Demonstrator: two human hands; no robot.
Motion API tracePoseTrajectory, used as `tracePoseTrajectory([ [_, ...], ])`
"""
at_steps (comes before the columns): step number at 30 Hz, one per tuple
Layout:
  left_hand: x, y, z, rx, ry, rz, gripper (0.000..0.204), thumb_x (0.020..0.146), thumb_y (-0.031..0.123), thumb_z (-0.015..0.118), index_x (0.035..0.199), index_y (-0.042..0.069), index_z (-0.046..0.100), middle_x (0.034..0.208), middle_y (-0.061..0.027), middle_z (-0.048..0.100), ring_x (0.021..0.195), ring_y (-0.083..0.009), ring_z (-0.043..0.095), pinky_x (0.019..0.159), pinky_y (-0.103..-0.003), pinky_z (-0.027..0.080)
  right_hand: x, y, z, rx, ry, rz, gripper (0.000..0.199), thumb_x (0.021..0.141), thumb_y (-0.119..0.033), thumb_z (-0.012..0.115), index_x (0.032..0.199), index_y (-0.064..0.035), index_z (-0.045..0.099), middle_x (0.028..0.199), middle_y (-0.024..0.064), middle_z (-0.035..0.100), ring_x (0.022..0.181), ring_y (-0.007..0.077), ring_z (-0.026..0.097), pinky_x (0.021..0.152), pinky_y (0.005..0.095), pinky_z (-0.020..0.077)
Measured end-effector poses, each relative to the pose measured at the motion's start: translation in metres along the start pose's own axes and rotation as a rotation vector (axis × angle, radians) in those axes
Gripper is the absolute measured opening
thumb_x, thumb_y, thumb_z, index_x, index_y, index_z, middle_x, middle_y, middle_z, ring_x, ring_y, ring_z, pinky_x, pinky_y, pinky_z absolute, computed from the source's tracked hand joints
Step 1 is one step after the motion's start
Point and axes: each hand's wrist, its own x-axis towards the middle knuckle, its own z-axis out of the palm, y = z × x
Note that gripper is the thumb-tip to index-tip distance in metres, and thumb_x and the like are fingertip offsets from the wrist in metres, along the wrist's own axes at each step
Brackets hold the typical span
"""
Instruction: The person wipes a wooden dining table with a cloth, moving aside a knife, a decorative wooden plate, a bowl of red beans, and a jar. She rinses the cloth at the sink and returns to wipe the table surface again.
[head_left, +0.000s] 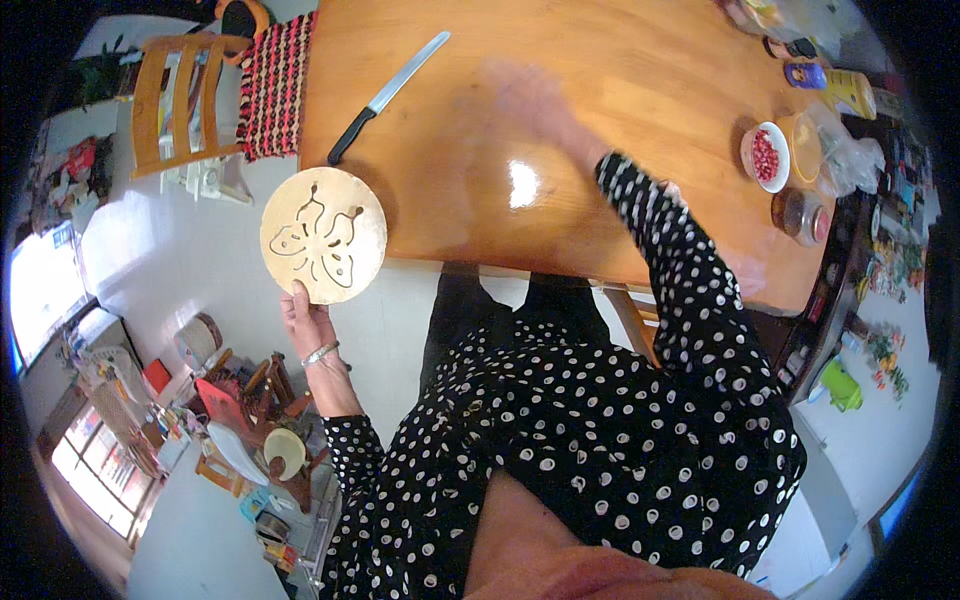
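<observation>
The left hand (303, 318) holds a round, pale wooden disc (323, 235) by its lower edge, with the thumb on the front and the other fingers hidden behind it. The disc has a butterfly shape cut through it and sticks out past the edge of the wooden table (620, 60), just above the hand. A silver bracelet (320, 353) sits on the wrist below that hand. Up and to the right of the left hand, a long knife (388, 96) with a black handle lies flat on the table. The right hand (530, 105) is flat over the table top, but it is blurry, so I cannot tell if the fingers are spread or together. Far to the right of it sit a small white bowl of red seeds (765, 156) and some jars (800, 215).
</observation>
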Motion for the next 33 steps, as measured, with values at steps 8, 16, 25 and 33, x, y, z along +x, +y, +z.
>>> tracePoseTrajectory([
  [8, -0.007, -0.002, -0.032, 0.009, 0.041, 0.047, 0.029, 0.094, 0.025, 0.064, 0.115, 0.006, 0.055, 0.120, -0.0109, 0.063, 0.110, -0.0227, 0.061, 0.093, -0.038, 0.050, 0.005, -0.066, 0.003, -0.047, 0.171, 0.184, 0.054, 0.094, -0.024, 0.049, 0.145, -0.0085, 0.039, 0.148, 0.0140, 0.040, 0.140, 0.0278, 0.032, 0.116, 0.0456, 0.0235],
  [16, 0.021, -0.007, -0.050, -0.052, 0.021, 0.087, 0.028, 0.093, 0.024, 0.065, 0.113, 0.006, 0.058, 0.116, -0.0108, 0.065, 0.105, -0.0218, 0.063, 0.090, -0.037, 0.052, -0.125, -0.144, -0.005, 0.572, -0.154, -0.012, 0.049, 0.090, -0.018, 0.053, 0.138, -0.0105, 0.046, 0.143, 0.0105, 0.045, 0.133, 0.0262, 0.039, 0.113, 0.0417, 0.0263],
  [25, 0.009, -0.017, -0.060, -0.091, 0.144, 0.053, 0.025, 0.093, 0.021, 0.066, 0.109, 0.004, 0.057, 0.115, -0.0122, 0.065, 0.104, -0.0217, 0.063, 0.091, -0.036, 0.051, -0.164, -0.015, -0.012, -0.069, 0.319, 0.373, 0.063, 0.087, -0.032, 0.063, 0.141, -0.0075, 0.043, 0.147, 0.0172, 0.040, 0.138, 0.0370, 0.032, 0.114, 0.0480, 0.0222],
  [33, 0.016, -0.016, -0.065, -0.160, 0.216, 0.035, 0.027, 0.091, 0.021, 0.068, 0.109, 0.004, 0.056, 0.112, -0.0119, 0.066, 0.099, -0.0202, 0.064, 0.088, -0.034, 0.052, -0.096, -0.158, 0.014, 0.171, -0.006, -0.359, 0.065, 0.084, -0.036, 0.063, 0.141, -0.0095, 0.045, 0.147, 0.0084, 0.042, 0.138, 0.0297, 0.034, 0.114, 0.0489, 0.0234],
])
